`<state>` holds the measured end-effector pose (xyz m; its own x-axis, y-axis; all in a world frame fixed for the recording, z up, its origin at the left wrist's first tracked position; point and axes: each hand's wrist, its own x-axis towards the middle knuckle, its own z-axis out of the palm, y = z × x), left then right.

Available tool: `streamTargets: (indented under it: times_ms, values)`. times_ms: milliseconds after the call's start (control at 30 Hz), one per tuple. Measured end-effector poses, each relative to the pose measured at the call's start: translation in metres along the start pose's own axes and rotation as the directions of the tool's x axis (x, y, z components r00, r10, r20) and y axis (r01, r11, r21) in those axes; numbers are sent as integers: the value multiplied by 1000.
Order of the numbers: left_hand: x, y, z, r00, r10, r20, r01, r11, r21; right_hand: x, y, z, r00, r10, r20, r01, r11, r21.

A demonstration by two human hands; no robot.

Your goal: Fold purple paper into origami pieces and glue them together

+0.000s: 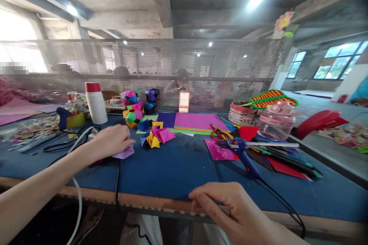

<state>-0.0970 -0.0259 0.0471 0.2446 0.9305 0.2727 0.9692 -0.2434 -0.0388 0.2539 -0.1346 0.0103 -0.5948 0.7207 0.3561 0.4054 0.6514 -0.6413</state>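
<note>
My left hand (112,139) reaches over the left part of the blue tabletop, its fingers curled down on a lilac folded paper piece (127,153). Part of that paper is hidden under the hand. Just beyond lies a cluster of folded paper in yellow, blue and pink (156,136). At the front edge, my right hand (230,204) hovers with loosely bent fingers and nothing visible in it. A blue hot glue gun (245,159) with a glue stick in its back rests to the right, on a magenta patterned packet (220,149).
Stacked white paper cups (96,103), paper balls (133,115) and coloured sheets (198,121) line the back. On the right are a pink-lidded bottle (277,122) and a woven basket (244,113). Cables (117,183) hang over the front edge. A perforated screen (161,61) stands behind.
</note>
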Motion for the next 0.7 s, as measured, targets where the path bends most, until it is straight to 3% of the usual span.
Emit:
streamTargets:
  times_ms: [100, 233, 300, 500, 700]
  values:
    - [9, 6, 5, 996, 74, -43, -73, 997, 21, 6, 13, 5, 997, 8, -70, -7, 1000, 14]
    - [26, 25, 7, 992, 112, -58, -117, 990, -77, 23, 27, 6, 997, 70, -13, -70, 998, 7]
    - [40, 37, 9, 989, 133, -68, -140, 984, -111, 38, 30, 2, 996, 82, -38, -84, 995, -55]
    - [88, 68, 28, 983, 178, -43, -183, 971, -155, 93, 46, -12, 982, -128, -140, 89, 962, -258]
    - [110, 75, 28, 986, 166, -31, -168, 955, -246, 126, 81, -13, 976, -27, -214, -23, 974, -226]
